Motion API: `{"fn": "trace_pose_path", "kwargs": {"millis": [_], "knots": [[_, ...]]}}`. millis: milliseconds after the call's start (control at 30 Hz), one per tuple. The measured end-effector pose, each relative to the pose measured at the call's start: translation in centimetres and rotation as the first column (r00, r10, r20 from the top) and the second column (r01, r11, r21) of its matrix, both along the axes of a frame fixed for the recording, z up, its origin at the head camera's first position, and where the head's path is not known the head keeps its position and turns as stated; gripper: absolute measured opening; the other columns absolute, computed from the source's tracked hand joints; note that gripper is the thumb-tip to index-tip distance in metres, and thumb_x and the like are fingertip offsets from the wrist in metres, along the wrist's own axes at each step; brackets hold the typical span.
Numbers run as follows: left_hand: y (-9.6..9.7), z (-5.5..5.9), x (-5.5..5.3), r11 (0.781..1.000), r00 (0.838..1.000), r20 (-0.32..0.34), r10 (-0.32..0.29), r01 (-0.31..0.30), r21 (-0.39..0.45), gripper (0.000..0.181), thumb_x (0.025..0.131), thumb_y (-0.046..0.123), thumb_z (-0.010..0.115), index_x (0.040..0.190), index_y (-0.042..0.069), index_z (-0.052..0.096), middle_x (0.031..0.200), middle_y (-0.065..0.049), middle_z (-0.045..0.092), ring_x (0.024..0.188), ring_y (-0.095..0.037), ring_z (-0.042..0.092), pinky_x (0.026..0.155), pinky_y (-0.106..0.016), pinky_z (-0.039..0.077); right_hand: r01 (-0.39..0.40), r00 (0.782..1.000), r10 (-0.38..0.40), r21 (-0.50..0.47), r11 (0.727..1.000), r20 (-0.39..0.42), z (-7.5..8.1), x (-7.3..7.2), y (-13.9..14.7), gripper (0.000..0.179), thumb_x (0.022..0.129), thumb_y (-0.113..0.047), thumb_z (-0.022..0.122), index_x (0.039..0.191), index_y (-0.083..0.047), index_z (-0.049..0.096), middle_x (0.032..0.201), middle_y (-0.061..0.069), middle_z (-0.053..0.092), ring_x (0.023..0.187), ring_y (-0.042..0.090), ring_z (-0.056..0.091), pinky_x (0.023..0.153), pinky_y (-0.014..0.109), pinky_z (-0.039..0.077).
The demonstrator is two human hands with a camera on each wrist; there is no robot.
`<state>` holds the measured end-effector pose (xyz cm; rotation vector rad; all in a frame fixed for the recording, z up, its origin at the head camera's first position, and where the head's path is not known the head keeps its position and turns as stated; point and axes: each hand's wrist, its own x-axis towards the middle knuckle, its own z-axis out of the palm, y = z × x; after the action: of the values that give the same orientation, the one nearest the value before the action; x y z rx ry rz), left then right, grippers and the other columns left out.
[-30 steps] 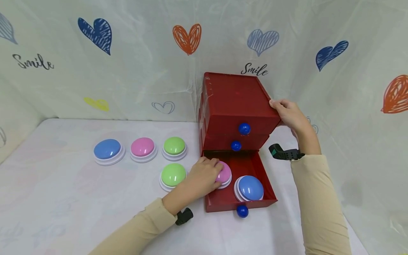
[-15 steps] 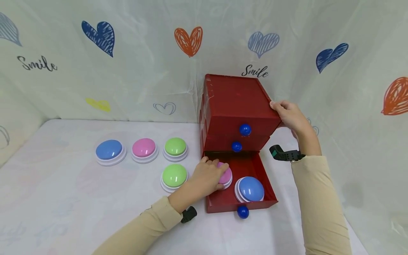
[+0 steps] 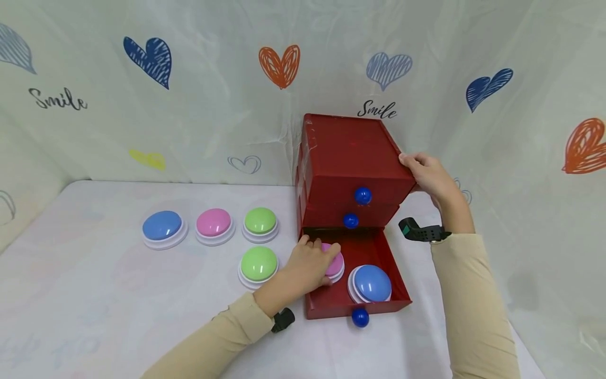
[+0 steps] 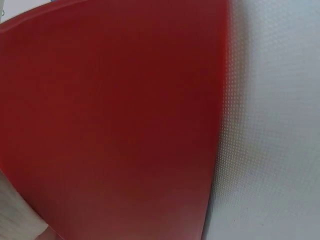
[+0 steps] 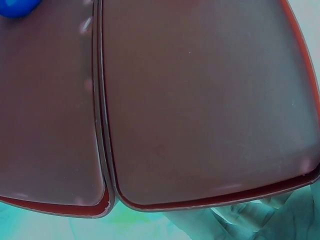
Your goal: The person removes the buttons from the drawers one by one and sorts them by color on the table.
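Note:
My left hand (image 3: 307,263) reaches over the left wall of the open bottom drawer (image 3: 355,248) and holds a pink dome button (image 3: 335,261) with a white base, its fingers covering the left part of it. Beside that button, at the drawer's front right, lies a blue dome button (image 3: 372,283), tilted. My right hand (image 3: 430,176) grips the upper right edge of the red drawer cabinet (image 3: 352,147), thumb on top. Red drawer wall (image 4: 115,120) fills most of the left wrist view. In the right wrist view, fingers (image 5: 250,215) show behind the cabinet's edge.
On the white-covered table, left of the cabinet, stand a blue button (image 3: 162,226), a pink button (image 3: 213,223) and two green buttons, one farther back (image 3: 260,221) and one nearer (image 3: 259,264), partly behind the left forearm. Blue knobs (image 3: 363,196) mark the drawers. A heart-printed curtain (image 3: 213,105) hangs behind.
The left wrist has moved slightly to the right, and the left fingers have shifted a little on the pink button. The right hand keeps its grip on the cabinet.

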<state>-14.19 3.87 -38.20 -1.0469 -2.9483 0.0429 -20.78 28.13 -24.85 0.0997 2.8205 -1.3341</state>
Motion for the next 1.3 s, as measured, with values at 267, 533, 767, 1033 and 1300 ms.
{"fn": "trace_pose_path", "kwargs": {"millis": [267,533,767,1033,1300], "knots": [[0.1,0.0,-0.1,1.0,1.0,-0.009,0.006,-0.006,-0.001,0.058,0.072,0.053,0.072,0.107,0.021,0.039,0.089,-0.007,0.063,0.091,-0.022,0.061,0.098,-0.039,0.038,-0.006,1.0,0.006,-0.002,1.0,-0.006,0.0,-0.1,0.0,0.065,0.095,-0.051,0.036,0.132,0.002,0.039,0.105,0.01,0.057,0.073,0.005,0.06,0.068,0.02,0.052],[-0.3,-0.1,-0.1,0.999,0.998,-0.06,-0.017,0.019,0.047,0.057,0.073,0.052,0.072,0.106,0.019,0.041,0.085,-0.006,0.062,0.087,-0.021,0.06,0.086,-0.033,0.037,-0.016,1.0,0.016,0.0,1.0,0.005,0.0,-0.3,0.1,0.065,0.095,-0.052,0.036,0.133,0.001,0.039,0.1,0.004,0.057,0.072,0.004,0.061,0.07,0.019,0.051],[-0.7,-0.2,-0.1,0.993,0.996,-0.084,-0.035,0.045,0.109,0.059,0.072,0.052,0.072,0.113,0.019,0.044,0.09,-0.007,0.063,0.089,-0.022,0.059,0.088,-0.035,0.038,-0.01,1.0,0.01,0.005,1.0,-0.003,0.0,-0.2,0.0,0.066,0.094,-0.053,0.036,0.132,0.002,0.04,0.104,0.007,0.056,0.074,0.005,0.061,0.07,0.019,0.051],[-1.0,-0.1,0.5,0.972,0.997,-0.073,-0.039,0.055,0.228,0.057,0.075,0.051,0.07,0.119,0.022,0.048,0.106,-0.009,0.06,0.098,-0.022,0.052,0.085,-0.032,0.045,-0.007,1.0,0.007,0.004,1.0,-0.005,0.0,-0.1,0.0,0.066,0.094,-0.054,0.037,0.13,0.001,0.041,0.102,0.006,0.057,0.075,0.006,0.061,0.071,0.02,0.05],[-2.1,1.5,2.0,0.892,1.0,0.019,0.021,-0.028,0.45,0.061,0.074,0.047,0.072,0.125,0.023,0.049,0.123,-0.008,0.052,0.107,-0.021,0.047,0.076,-0.031,0.053,-0.01,1.0,0.01,0.007,1.0,-0.007,0.0,-0.2,0.1,0.064,0.095,-0.052,0.036,0.131,0.001,0.041,0.102,0.005,0.056,0.074,0.005,0.06,0.07,0.019,0.05]]}}
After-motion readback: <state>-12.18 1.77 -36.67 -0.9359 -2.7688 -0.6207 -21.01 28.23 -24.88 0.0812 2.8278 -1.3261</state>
